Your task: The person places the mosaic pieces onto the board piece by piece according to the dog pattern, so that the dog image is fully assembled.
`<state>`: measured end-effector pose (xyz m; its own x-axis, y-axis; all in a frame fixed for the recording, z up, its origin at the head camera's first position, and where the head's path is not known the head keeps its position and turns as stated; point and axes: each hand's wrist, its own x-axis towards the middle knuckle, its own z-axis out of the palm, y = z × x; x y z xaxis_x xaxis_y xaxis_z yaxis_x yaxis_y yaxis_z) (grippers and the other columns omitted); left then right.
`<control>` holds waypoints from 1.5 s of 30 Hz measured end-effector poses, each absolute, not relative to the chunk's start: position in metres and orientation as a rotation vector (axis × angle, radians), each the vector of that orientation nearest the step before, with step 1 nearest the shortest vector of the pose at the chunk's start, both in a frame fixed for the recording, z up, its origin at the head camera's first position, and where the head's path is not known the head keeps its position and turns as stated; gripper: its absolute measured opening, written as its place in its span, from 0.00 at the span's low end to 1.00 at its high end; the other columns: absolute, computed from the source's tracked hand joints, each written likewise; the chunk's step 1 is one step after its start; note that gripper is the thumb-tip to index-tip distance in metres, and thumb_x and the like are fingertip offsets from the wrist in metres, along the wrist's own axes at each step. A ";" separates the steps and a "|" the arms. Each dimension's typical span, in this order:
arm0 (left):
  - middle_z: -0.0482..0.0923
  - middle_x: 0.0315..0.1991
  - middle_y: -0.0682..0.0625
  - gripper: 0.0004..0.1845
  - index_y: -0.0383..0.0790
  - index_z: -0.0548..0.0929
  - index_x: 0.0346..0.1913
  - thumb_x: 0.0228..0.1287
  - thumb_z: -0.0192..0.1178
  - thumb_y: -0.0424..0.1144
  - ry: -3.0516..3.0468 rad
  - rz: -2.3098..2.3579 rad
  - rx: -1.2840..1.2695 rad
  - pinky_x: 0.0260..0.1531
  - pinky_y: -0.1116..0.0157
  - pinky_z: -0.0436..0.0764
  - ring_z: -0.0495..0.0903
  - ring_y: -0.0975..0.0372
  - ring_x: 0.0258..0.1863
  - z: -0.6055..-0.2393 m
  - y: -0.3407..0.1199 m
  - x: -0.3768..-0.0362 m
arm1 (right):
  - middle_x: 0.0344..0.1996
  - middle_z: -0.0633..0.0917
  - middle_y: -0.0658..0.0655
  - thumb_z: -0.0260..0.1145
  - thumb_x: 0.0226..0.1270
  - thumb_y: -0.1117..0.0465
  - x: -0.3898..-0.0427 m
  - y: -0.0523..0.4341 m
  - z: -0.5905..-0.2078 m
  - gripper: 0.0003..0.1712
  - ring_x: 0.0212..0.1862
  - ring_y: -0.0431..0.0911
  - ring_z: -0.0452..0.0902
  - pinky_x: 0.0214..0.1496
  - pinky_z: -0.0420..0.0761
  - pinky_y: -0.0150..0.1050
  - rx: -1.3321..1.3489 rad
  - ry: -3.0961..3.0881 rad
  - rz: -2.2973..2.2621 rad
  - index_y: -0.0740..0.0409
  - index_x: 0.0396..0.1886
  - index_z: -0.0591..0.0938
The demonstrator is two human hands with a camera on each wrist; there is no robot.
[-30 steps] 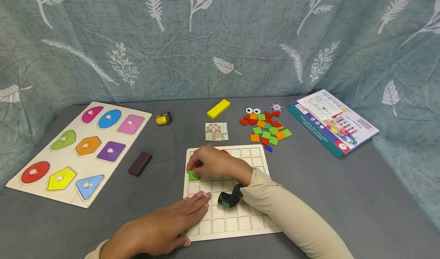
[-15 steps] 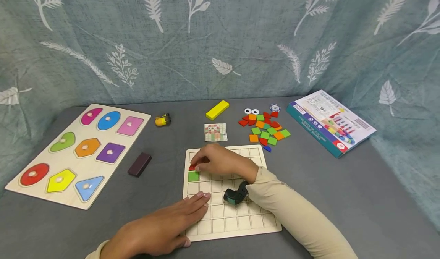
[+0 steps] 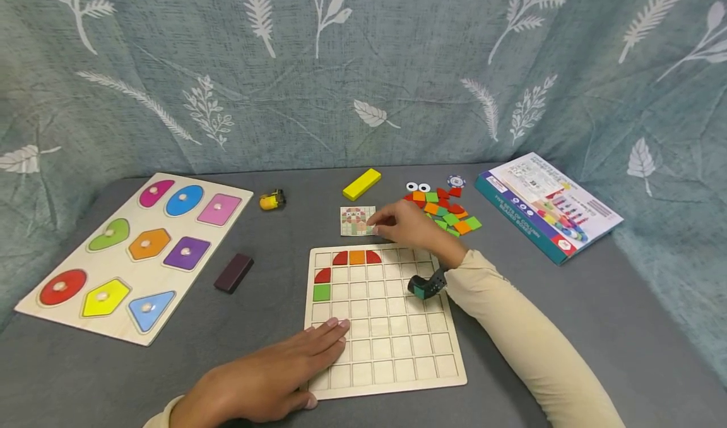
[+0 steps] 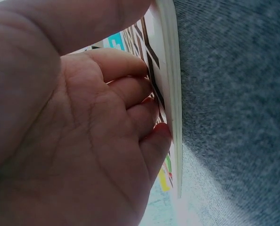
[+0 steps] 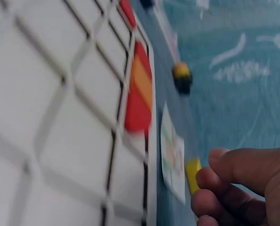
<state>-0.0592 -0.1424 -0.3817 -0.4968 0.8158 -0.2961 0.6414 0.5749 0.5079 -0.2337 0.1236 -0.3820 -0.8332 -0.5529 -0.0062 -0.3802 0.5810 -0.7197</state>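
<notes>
While the left hand (image 3: pixel 267 377) lies flat with straight fingers on the near left corner of the wooden grid board (image 3: pixel 397 358), pinning it to the grey tabletop (image 3: pixel 568 302), the right hand (image 3: pixel 410 226) hovers beyond the board's far edge with its fingers loosely curled and nothing visible between them, its fingertips just beside the small pattern card (image 3: pixel 357 219) and near the heap of loose coloured tiles (image 3: pixel 449 216). The work appears to stand between placements: two red quarter-round tiles flank an orange tile (image 3: pixel 356 257) in the top row, another red piece (image 3: pixel 322 276) and a green tile (image 3: pixel 321 292) sit in the left column, and the rest of the grid lies bare. The next move probably calls for checking the card, pinching one flat tile from the heap, and carrying it low over the board's rim into a matching cell without nudging the set pieces. Open room lies to the right of the board, before the game box (image 3: pixel 545 204); the dark block (image 3: pixel 233 272) and shape puzzle (image 3: pixel 85 257) stand well apart on the left
</notes>
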 end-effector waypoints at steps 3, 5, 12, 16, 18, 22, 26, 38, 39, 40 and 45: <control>0.42 0.78 0.51 0.41 0.39 0.55 0.76 0.64 0.64 0.39 2.294 0.458 1.166 0.70 0.57 0.53 0.41 0.58 0.76 -0.382 -0.142 -0.059 | 0.43 0.85 0.60 0.63 0.69 0.68 -0.242 0.138 -0.381 0.13 0.43 0.50 0.80 0.45 0.78 0.40 -0.705 2.635 -1.090 0.67 0.50 0.84; 0.43 0.78 0.51 0.41 0.40 0.55 0.76 0.64 0.64 0.39 2.293 0.458 1.159 0.70 0.57 0.54 0.41 0.58 0.76 -0.383 -0.142 -0.059 | 0.45 0.84 0.61 0.62 0.69 0.68 -0.247 0.147 -0.382 0.13 0.45 0.52 0.79 0.47 0.78 0.42 -0.659 2.668 -1.086 0.67 0.51 0.83; 0.41 0.78 0.53 0.42 0.42 0.54 0.77 0.65 0.64 0.39 2.276 0.469 1.118 0.69 0.57 0.54 0.41 0.58 0.76 -0.381 -0.142 -0.058 | 0.47 0.84 0.64 0.62 0.68 0.70 -0.260 0.169 -0.384 0.12 0.43 0.52 0.80 0.42 0.79 0.41 -0.529 2.805 -1.078 0.69 0.49 0.84; 0.41 0.78 0.53 0.41 0.42 0.54 0.77 0.65 0.64 0.40 2.273 0.474 1.124 0.69 0.58 0.54 0.41 0.59 0.76 -0.381 -0.142 -0.058 | 0.46 0.84 0.66 0.60 0.69 0.71 -0.265 0.177 -0.388 0.13 0.37 0.52 0.78 0.32 0.75 0.38 -0.402 2.857 -1.076 0.69 0.51 0.83; 0.41 0.78 0.53 0.41 0.42 0.54 0.77 0.65 0.64 0.40 2.273 0.474 1.130 0.69 0.58 0.55 0.41 0.58 0.76 -0.382 -0.142 -0.058 | 0.46 0.84 0.66 0.60 0.69 0.70 -0.267 0.179 -0.389 0.14 0.37 0.52 0.77 0.31 0.73 0.38 -0.354 2.866 -1.063 0.68 0.51 0.83; 0.41 0.78 0.54 0.42 0.43 0.54 0.77 0.65 0.64 0.39 2.274 0.474 1.119 0.69 0.57 0.56 0.41 0.58 0.76 -0.383 -0.142 -0.058 | 0.47 0.84 0.66 0.62 0.68 0.70 -0.270 0.180 -0.392 0.14 0.44 0.55 0.79 0.40 0.78 0.43 -0.329 2.862 -1.043 0.69 0.51 0.83; 0.41 0.78 0.54 0.41 0.43 0.54 0.77 0.65 0.64 0.39 2.270 0.479 1.101 0.69 0.57 0.55 0.42 0.59 0.76 -0.383 -0.141 -0.058 | 0.46 0.84 0.66 0.64 0.67 0.69 -0.271 0.178 -0.395 0.13 0.46 0.56 0.79 0.44 0.79 0.45 -0.316 2.880 -1.020 0.69 0.50 0.84; 0.41 0.78 0.53 0.42 0.42 0.54 0.77 0.65 0.64 0.39 2.272 0.474 1.136 0.69 0.57 0.55 0.41 0.58 0.76 -0.384 -0.142 -0.059 | 0.46 0.83 0.67 0.64 0.67 0.69 -0.271 0.170 -0.395 0.16 0.51 0.57 0.77 0.53 0.77 0.48 -0.270 2.934 -0.890 0.71 0.52 0.82; 0.41 0.78 0.53 0.42 0.42 0.54 0.77 0.65 0.64 0.39 2.271 0.474 1.133 0.69 0.57 0.55 0.41 0.59 0.76 -0.384 -0.142 -0.059 | 0.46 0.84 0.66 0.64 0.66 0.69 -0.271 0.170 -0.394 0.16 0.50 0.57 0.77 0.53 0.77 0.48 -0.272 2.929 -0.886 0.71 0.52 0.82; 0.41 0.78 0.53 0.42 0.43 0.54 0.77 0.65 0.64 0.39 2.270 0.473 1.131 0.69 0.57 0.55 0.41 0.59 0.76 -0.384 -0.142 -0.059 | 0.45 0.84 0.66 0.65 0.66 0.69 -0.271 0.170 -0.394 0.16 0.49 0.57 0.78 0.53 0.77 0.48 -0.274 2.929 -0.882 0.71 0.52 0.82; 0.41 0.78 0.53 0.42 0.42 0.54 0.77 0.65 0.64 0.39 2.266 0.479 1.129 0.69 0.57 0.55 0.41 0.58 0.76 -0.383 -0.142 -0.059 | 0.43 0.84 0.65 0.64 0.66 0.69 -0.270 0.169 -0.393 0.12 0.44 0.55 0.78 0.47 0.79 0.45 -0.291 2.919 -0.917 0.69 0.47 0.84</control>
